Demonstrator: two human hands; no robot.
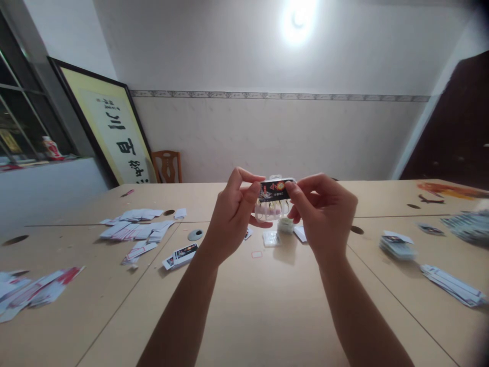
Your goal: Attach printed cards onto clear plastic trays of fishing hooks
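Observation:
Raised above the table, a small clear plastic box (272, 210) with a black printed label (274, 190) across its upper part is held between both hands. Small pale and golden items show through its lower part. My left hand (234, 214) grips the box's left side, thumb and fingers closed on it. On the right edge, my right hand (324, 214) pinches the box, its thumb on the label. Beneath the hands, a flat clear case (271, 238) and a small stack of clear cases (285, 225) stand on the table.
White paper slips (133, 230) and printed cards (181, 256) lie to the left. On the right are a stack of cases (397, 246), a bundle of strips (453, 285) and a heap of packets (468, 227). The wooden table (252, 316) has round cable holes.

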